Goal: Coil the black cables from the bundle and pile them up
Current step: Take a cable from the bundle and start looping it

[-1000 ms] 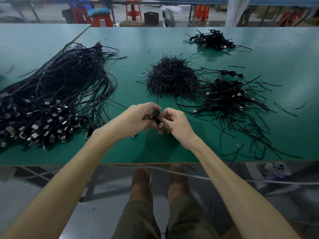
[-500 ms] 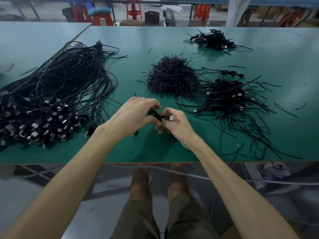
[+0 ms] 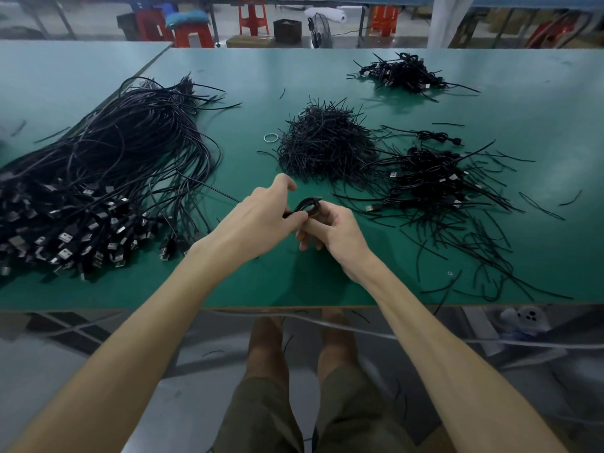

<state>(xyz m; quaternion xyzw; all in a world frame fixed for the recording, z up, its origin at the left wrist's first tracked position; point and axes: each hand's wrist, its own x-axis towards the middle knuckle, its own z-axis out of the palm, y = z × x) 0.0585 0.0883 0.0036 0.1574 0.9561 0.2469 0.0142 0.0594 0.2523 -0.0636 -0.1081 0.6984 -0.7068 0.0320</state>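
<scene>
A small coil of black cable (image 3: 309, 206) is held between both hands above the green table (image 3: 294, 282), near its front edge. My left hand (image 3: 261, 217) pinches the coil's left side with thumb and fingers. My right hand (image 3: 333, 228) grips the coil from the right with curled fingers. A large bundle of uncoiled black USB cables (image 3: 98, 184) lies on the left, its plugs toward me. A pile of coiled cables (image 3: 434, 181) lies to the right of my hands.
A heap of short black ties (image 3: 327, 145) sits in the middle of the table with a rubber ring (image 3: 271, 137) beside it. Another small cable pile (image 3: 405, 73) lies at the far right. Loose ties are scattered at the right front. Red stools stand beyond the table.
The cable between my hands has been turned; its USB plug, visible half a second ago, is hidden now and a looped end sticks up. My left hand's fingers have spread a little.
</scene>
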